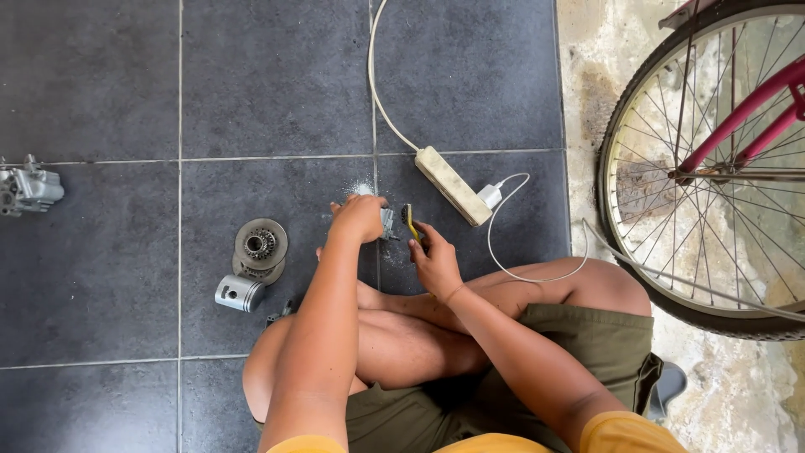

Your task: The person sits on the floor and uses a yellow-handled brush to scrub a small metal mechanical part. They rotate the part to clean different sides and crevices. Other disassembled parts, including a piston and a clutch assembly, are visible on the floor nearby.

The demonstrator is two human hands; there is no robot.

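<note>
I sit cross-legged on a dark tiled floor. My left hand [360, 218] grips a small grey metal engine part [388, 223] and holds it down on the floor. My right hand [435, 260] holds a small brush with a yellow handle [408, 223], its head against the metal part. A patch of pale dust [362, 189] lies on the tile just beyond my left hand.
A round clutch-like disc [260, 245] and a metal piston [240, 294] lie left of my knee. Another engine part [29, 188] sits at the far left. A white power strip [453, 184] with a charger and cable lies ahead. A bicycle wheel [713, 168] stands at right.
</note>
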